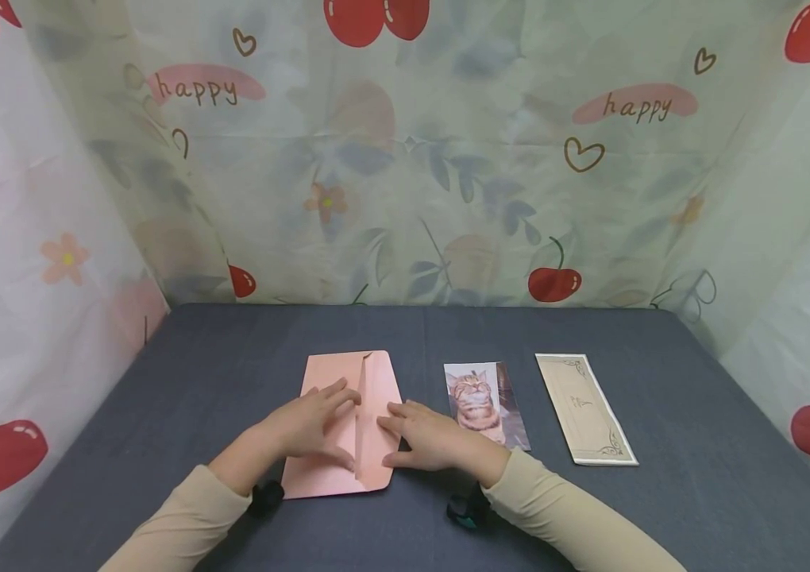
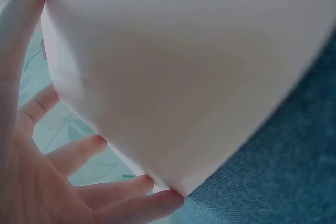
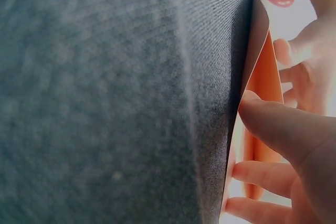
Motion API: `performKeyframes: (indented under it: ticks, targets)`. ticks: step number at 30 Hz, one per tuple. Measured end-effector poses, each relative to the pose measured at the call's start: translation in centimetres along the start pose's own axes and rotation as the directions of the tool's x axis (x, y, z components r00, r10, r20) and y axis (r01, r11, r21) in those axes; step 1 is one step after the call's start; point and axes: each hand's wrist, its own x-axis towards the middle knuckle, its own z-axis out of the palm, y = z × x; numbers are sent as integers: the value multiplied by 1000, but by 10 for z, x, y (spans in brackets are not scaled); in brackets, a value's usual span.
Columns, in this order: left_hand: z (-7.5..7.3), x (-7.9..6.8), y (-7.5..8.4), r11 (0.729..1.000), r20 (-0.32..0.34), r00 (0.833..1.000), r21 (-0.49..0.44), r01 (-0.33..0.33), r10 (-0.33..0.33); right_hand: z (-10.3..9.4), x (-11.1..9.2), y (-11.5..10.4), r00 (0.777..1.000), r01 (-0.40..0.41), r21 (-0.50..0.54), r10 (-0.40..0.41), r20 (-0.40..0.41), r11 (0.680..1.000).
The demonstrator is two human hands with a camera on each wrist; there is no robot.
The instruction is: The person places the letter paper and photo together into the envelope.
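A pink envelope (image 1: 319, 482) lies on the dark tabletop with its flap (image 1: 379, 377) unfolded to the right. My left hand (image 1: 308, 423) is over the envelope's body, thumb and fingertips along the edge of its mouth. In the left wrist view, the fingers (image 2: 79, 156) are spread and their tips touch the edge of the pale paper. My right hand (image 1: 433, 438) rests its fingertips and thumb on the flap from the right. An orange-looking gap (image 3: 265, 77) between the paper layers shows in the right wrist view, where the mouth stands raised.
Right of the envelope lies a picture card of a cat (image 1: 475, 401), partly behind my right hand. Further right is a narrow cream card (image 1: 586, 409) with ornate corners. Dark cloth (image 1: 233, 342) covers the table, and a printed curtain (image 1: 412, 199) encloses its back and sides.
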Motion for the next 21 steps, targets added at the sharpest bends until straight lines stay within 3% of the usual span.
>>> performKeyframes:
  ticks: [21]
  targets:
    - [0, 0, -1, 1000, -4, 1000, -16, -24, 24, 0, 0, 3, 1000, 14, 24, -14, 6, 1000]
